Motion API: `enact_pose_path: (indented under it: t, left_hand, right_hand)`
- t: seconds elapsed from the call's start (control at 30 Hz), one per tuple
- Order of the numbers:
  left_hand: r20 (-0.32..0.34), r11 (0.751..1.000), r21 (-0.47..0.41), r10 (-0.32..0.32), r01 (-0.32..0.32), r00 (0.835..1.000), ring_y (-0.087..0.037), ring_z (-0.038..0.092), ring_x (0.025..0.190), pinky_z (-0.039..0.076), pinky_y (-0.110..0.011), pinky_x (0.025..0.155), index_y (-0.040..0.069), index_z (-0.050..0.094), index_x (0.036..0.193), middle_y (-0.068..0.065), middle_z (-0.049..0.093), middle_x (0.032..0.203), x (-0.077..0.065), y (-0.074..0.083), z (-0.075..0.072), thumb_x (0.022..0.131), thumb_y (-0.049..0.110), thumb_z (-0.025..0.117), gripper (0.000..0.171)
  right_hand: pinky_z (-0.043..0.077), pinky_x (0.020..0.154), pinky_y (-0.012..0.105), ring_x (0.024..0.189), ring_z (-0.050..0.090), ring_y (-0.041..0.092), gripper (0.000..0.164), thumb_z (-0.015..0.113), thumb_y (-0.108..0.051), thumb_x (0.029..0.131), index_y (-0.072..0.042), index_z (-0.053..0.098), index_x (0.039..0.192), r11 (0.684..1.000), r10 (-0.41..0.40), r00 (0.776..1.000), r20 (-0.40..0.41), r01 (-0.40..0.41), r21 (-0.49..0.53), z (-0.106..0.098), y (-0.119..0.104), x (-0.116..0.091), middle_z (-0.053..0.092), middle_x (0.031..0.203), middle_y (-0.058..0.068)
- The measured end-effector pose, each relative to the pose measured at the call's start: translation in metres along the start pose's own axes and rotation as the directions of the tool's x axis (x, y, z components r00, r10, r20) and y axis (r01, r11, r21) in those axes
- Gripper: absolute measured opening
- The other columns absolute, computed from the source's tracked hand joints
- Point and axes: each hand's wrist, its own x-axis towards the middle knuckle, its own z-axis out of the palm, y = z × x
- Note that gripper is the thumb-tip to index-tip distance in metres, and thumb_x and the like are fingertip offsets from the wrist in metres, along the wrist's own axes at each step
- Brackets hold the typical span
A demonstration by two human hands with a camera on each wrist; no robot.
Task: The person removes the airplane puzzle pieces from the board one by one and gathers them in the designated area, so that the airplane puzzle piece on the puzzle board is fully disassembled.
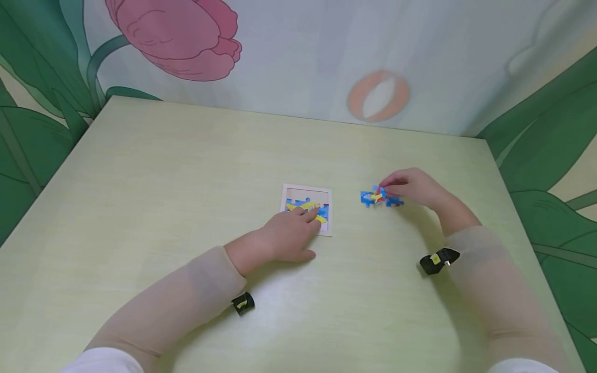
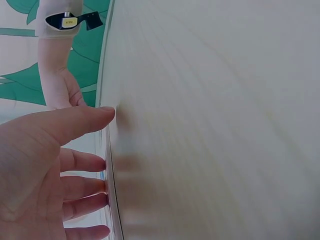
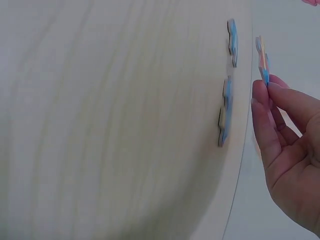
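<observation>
Near the middle of the table, a small square jigsaw tray point(image 1: 308, 186) with a pale rim is partly filled with blue and yellow pieces. My left hand point(image 1: 291, 235) lies over its lower left part, fingers extended onto the pieces and covering some of them. To the right, my right hand point(image 1: 420, 189) pinches a jigsaw piece point(image 3: 263, 60) between thumb and fingertips. The right wrist view shows that piece lifted off the table. Other blue jigsaw pieces point(image 3: 233, 44) lie on the table beneath and beside it.
The pale wooden table point(image 1: 186, 155) extends on all sides of the tray. Behind its far edge hangs a light curtain point(image 1: 298, 62) printed with flowers and leaves. A black wrist camera point(image 1: 438, 260) is strapped at the right sleeve, another camera point(image 1: 243, 303) at the left.
</observation>
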Motion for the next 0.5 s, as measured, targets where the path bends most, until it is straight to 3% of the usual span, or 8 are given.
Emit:
enact_pose_path:
  t: [0.5]
  left_hand:
    - [0.021,1.000,0.005,-0.017,0.017,1.000,-0.031,0.041,0.125,0.041,-0.039,0.096,0.007,0.052,0.124,-0.014,0.032,0.147,0.002,0.001,0.000,0.085,0.045,0.059,0.055]
  right_hand:
    - [0.046,0.089,0.043,0.101,0.057,0.029,0.028,0.056,-0.017,0.094,0.001,0.062,0.114,0.996,0.092,0.996,-0.012,-0.092,-0.022,-0.015,0.026,-0.020,0.061,0.115,0.018]
